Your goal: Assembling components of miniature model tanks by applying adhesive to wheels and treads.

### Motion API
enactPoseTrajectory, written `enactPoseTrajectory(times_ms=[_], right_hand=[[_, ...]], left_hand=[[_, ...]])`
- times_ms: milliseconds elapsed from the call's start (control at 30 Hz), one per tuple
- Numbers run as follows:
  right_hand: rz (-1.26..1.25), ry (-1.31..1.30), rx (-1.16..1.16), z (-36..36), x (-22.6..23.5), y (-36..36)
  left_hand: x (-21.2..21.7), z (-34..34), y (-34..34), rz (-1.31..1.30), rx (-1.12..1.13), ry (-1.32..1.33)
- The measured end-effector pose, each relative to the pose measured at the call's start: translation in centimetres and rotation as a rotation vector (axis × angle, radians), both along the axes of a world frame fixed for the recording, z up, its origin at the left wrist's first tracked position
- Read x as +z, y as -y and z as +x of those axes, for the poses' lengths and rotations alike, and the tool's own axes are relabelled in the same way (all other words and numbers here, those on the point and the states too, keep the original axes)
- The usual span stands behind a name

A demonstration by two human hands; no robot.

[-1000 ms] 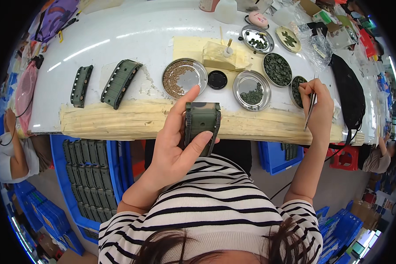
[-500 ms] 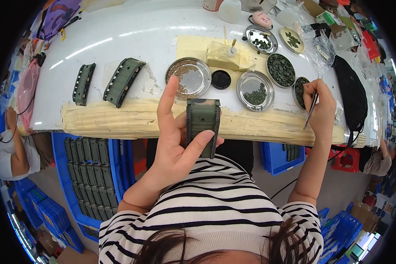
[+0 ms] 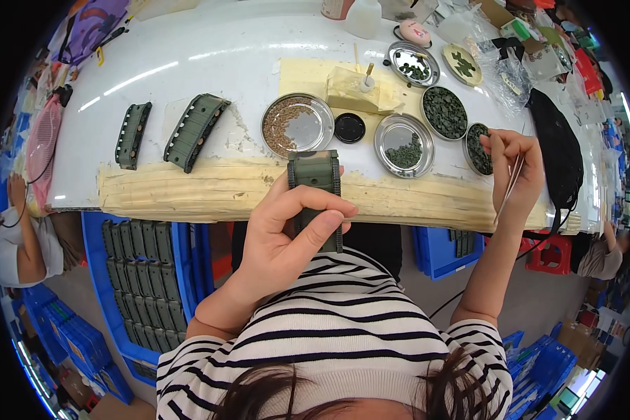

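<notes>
My left hand is closed round a curved green plastic part with dark toothed edges, held upright in front of my body. Its index finger and thumb lie across the part's near face. In my right hand is a pair of metal tweezers, tucked between the fingers and pointing down. The thumb and index fingertips of that hand reach the rim of a small round tin of dark green pieces; whether they pinch one I cannot tell. Two similar green parts lie at the left of the table.
Metal dishes with brown bits and green bits stand mid-table, with a black lid between them. A larger tin holds dark green pieces. A wrapped yellow block sits behind. Blue crates of green parts stand below left.
My left index finger has folded down from pointing up onto the green part. My right hand has shifted slightly right, the tweezers swinging round in it, fingertips at the small tin.
</notes>
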State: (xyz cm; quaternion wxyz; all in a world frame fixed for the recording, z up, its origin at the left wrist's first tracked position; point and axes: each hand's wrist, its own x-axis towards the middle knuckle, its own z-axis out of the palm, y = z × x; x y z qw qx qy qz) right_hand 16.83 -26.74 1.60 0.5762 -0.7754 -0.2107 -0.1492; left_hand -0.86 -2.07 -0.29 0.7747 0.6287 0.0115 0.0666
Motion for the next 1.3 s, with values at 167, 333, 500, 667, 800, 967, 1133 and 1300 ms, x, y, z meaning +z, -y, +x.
enactPoseTrajectory(times_ms=[167,333,500,667,800,967,1133,1300], right_hand=[[-0.203,0.413,0.315,-5.8,1.2,-5.9],[-0.192,0.716,0.413,-7.4,-0.1,-9.9],[-0.114,0.642,0.453,-7.3,-0.8,-10.9],[-0.054,0.435,0.429,-7.7,0.0,-11.0],[-0.120,0.474,0.472,-7.5,0.2,-10.9],[-0.089,0.382,0.506,-7.3,1.0,-10.4],[-0.072,0.462,0.467,-6.7,2.0,-10.9],[-0.128,0.546,0.534,-6.3,1.7,-11.6]], left_hand=[[0.2,0.8,1.1,-0.092,0.049,-0.022],[-0.6,1.6,0.8,0.008,0.146,0.097],[-0.4,1.3,0.3,-0.167,0.176,-0.009],[0.2,1.1,0.2,0.127,0.290,0.106],[0.0,1.3,-0.3,0.464,0.377,0.229],[0.1,1.2,-0.7,0.535,0.299,0.250],[-0.6,1.1,0.9,0.316,0.333,0.238],[0.9,0.4,0.5,0.528,0.184,0.161]])
